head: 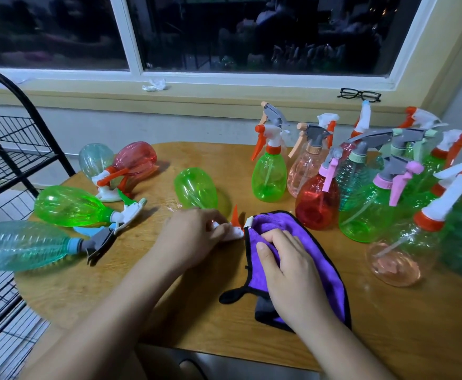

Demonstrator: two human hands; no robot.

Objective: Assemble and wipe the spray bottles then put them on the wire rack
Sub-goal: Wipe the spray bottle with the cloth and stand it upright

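Observation:
A green spray bottle [197, 189] lies on its side on the wooden table [147, 305], its white and orange spray head [235, 224] pointing toward me. My left hand [194, 234] grips that head at the neck. My right hand [284, 267] holds a purple cloth [317, 270] with black trim, bunched against the nozzle tip. Several assembled bottles lie at the left: a green one [70, 207], a teal one [21, 245], a pink one [135, 157].
Several upright spray bottles crowd the table's right side, among them a green one [268, 176] and a red one [317, 201]. A black wire rack [7, 149] stands left of the table. Glasses [360, 94] and a crumpled tissue [154, 85] sit on the windowsill.

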